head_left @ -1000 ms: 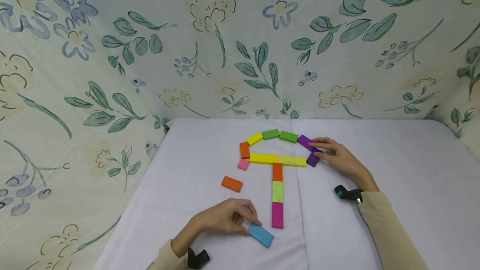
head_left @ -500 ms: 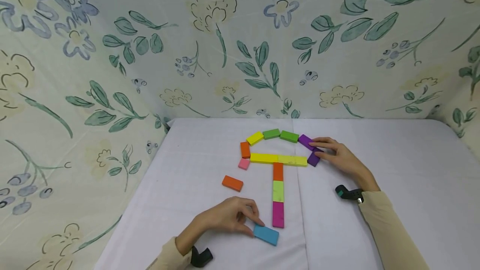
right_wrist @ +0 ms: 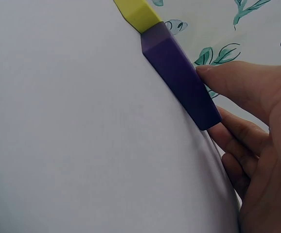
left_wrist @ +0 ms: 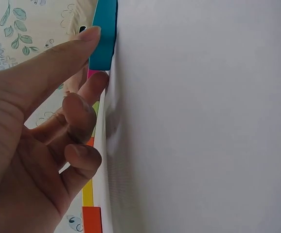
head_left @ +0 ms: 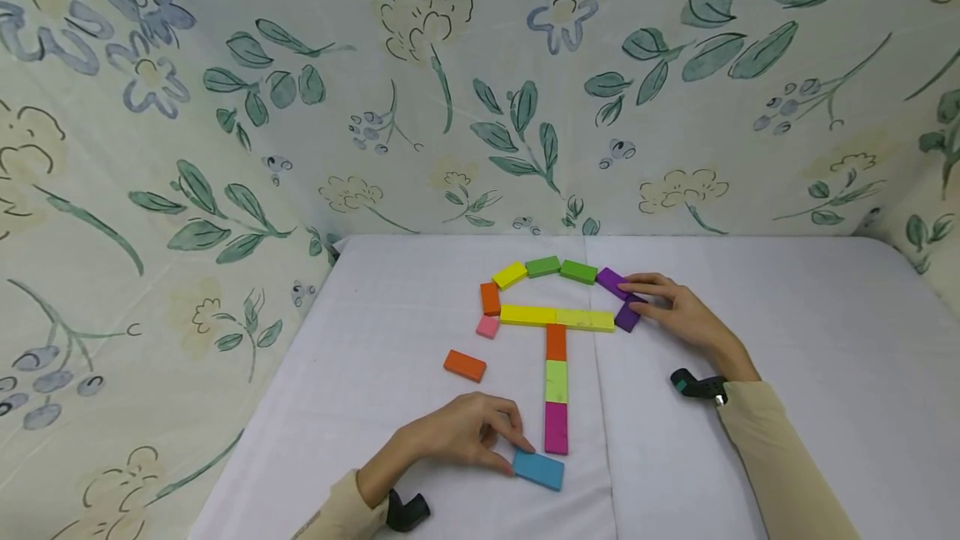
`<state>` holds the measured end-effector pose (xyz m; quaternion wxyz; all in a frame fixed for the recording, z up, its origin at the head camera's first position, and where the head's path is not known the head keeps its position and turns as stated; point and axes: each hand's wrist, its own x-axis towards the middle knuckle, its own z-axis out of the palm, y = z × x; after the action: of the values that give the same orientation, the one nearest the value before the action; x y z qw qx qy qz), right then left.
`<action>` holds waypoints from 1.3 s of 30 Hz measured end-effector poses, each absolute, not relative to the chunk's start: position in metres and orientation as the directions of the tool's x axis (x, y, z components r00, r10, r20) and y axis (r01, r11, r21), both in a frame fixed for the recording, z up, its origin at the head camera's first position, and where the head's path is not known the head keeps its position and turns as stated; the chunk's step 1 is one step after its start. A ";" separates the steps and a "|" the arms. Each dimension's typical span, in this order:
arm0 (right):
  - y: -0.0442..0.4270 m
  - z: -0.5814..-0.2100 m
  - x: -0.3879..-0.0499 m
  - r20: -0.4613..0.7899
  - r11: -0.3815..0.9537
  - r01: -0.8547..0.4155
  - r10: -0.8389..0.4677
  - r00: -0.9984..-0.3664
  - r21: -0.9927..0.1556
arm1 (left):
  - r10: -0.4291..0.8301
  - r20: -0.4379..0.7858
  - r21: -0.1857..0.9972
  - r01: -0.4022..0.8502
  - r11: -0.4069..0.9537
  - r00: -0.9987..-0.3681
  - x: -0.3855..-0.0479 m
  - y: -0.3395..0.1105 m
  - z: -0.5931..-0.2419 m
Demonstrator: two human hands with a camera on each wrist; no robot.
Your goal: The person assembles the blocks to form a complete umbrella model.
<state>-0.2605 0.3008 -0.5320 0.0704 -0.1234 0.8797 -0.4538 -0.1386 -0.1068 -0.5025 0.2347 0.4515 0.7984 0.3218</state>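
In the head view, colourful flat blocks lie on the white cloth as a half-ring over a yellow bar, with a stem running down from it. My left hand (head_left: 467,433) pinches a blue block (head_left: 537,470) by its left end, just below the magenta block (head_left: 556,428) that ends the stem. In the left wrist view, the thumb lies against the blue block (left_wrist: 103,36). At the half-ring's right side, my right hand (head_left: 690,317) touches the upper purple block (head_left: 610,280) and the dark purple block (head_left: 627,317). The right wrist view has the thumb against the dark purple block (right_wrist: 182,77).
An orange block (head_left: 465,365) lies apart, left of the stem. A small pink block (head_left: 487,327) sits below the orange block (head_left: 490,299) at the half-ring's left end. The flowered cloth (head_left: 525,107) rises behind the table. Black wrist devices (head_left: 408,512) are worn on both wrists.
My left hand has slid the blue block to the right, under the stem's lower end, and turned it closer to level. The right hand has stayed at the purple blocks.
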 end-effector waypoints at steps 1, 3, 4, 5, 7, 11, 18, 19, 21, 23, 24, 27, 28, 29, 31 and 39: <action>0.301 -0.532 -0.260 -0.011 0.557 -0.153 -0.281 -0.960 -0.816 | 0.871 -0.086 0.725 0.570 0.387 -0.483 -0.139 -0.106 -0.503; 0.300 -0.532 -0.260 -0.011 0.557 -0.154 -0.281 -0.960 -0.816 | 0.871 -0.087 0.721 0.572 0.391 -0.484 -0.139 -0.106 -0.503; 0.300 -0.532 -0.260 -0.011 0.557 -0.153 -0.281 -0.960 -0.816 | 0.870 -0.088 0.719 0.574 0.392 -0.484 -0.139 -0.106 -0.502; 0.300 -0.533 -0.260 -0.012 0.558 -0.152 -0.279 -0.960 -0.816 | 0.871 -0.087 0.716 0.577 0.392 -0.483 -0.139 -0.105 -0.502; 0.299 -0.533 -0.260 -0.017 0.559 -0.144 -0.273 -0.962 -0.817 | 0.873 -0.084 0.711 0.585 0.391 -0.481 -0.140 -0.105 -0.502; 0.300 -0.533 -0.260 -0.028 0.559 -0.128 -0.262 -0.965 -0.819 | 0.877 -0.075 0.694 0.606 0.388 -0.475 -0.140 -0.104 -0.500; 0.301 -0.533 -0.261 -0.031 0.559 -0.125 -0.261 -0.965 -0.820 | 0.870 -0.073 0.684 0.610 0.399 -0.487 -0.140 -0.104 -0.499; 0.301 -0.534 -0.261 -0.030 0.558 -0.126 -0.262 -0.965 -0.820 | 0.869 -0.074 0.686 0.608 0.400 -0.489 -0.140 -0.104 -0.499; 0.301 -0.534 -0.261 -0.027 0.557 -0.129 -0.264 -0.964 -0.821 | 0.867 -0.072 0.688 0.605 0.401 -0.492 -0.140 -0.104 -0.499; 0.301 -0.534 -0.261 -0.025 0.554 -0.132 -0.267 -0.963 -0.822 | 0.867 -0.070 0.688 0.605 0.400 -0.493 -0.140 -0.104 -0.500; 0.301 -0.534 -0.261 -0.024 0.553 -0.133 -0.268 -0.963 -0.823 | 0.867 -0.070 0.687 0.606 0.401 -0.494 -0.140 -0.104 -0.500; 0.301 -0.534 -0.261 -0.026 0.550 -0.131 -0.267 -0.963 -0.825 | 0.866 -0.071 0.685 0.607 0.403 -0.495 -0.140 -0.104 -0.501; 0.301 -0.534 -0.261 -0.027 0.550 -0.129 -0.267 -0.963 -0.825 | 0.866 -0.071 0.684 0.607 0.404 -0.495 -0.140 -0.104 -0.501; 0.301 -0.534 -0.261 -0.028 0.551 -0.128 -0.265 -0.964 -0.825 | 0.865 -0.072 0.684 0.607 0.405 -0.496 -0.140 -0.104 -0.501; 0.301 -0.534 -0.261 -0.030 0.552 -0.126 -0.264 -0.964 -0.824 | 0.865 -0.073 0.683 0.607 0.406 -0.497 -0.140 -0.104 -0.501; 0.300 -0.534 -0.262 -0.022 0.557 -0.138 -0.271 -0.962 -0.819 | 0.853 -0.044 0.725 0.571 0.386 -0.520 -0.144 -0.110 -0.500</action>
<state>-0.2617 0.2997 -0.5342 0.0726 -0.1162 0.8792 -0.4563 -0.1443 -0.1104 -0.5003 0.2109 0.4419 0.8053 0.3341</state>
